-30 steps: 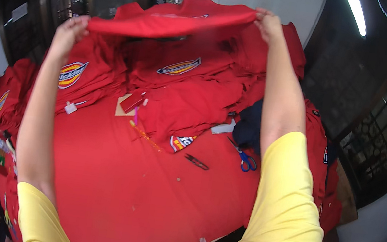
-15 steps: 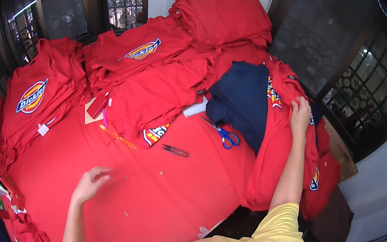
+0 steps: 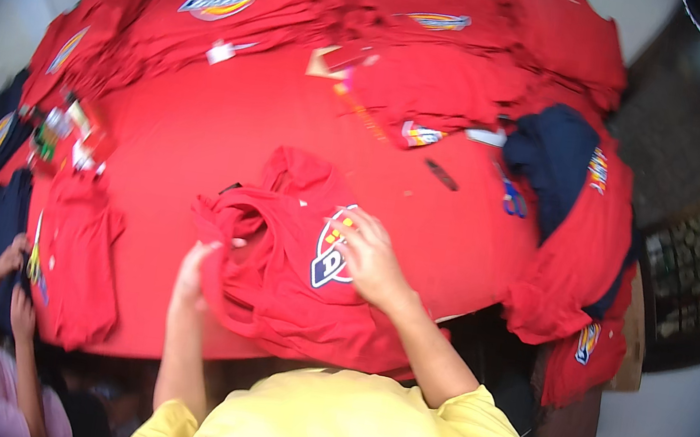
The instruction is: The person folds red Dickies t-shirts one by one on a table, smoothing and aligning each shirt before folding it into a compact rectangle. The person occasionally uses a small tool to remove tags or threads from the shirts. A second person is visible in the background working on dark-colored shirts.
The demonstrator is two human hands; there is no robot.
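A rumpled red T-shirt with a printed oval logo lies before me at the near edge of the table. My left hand pinches its left side, thumb by the gaping opening. Spread over the logo, my right hand rests with fingers stretched out on the cloth. Small dark thread snips lie beyond the shirt. Farther right are blue-handled scissors, beside a navy and red pile of shirts.
Stacks of red shirts line the table's far side. At the left, a co-worker's hands handle dark cloth beside another red garment. Small bottles stand near the left edge. Red cloth covers the table.
The view has swung left. My right hand has left the right-hand pile, and a red shirt now lies before me. My left hand, formerly free, holds its side. The co-worker has come into view.
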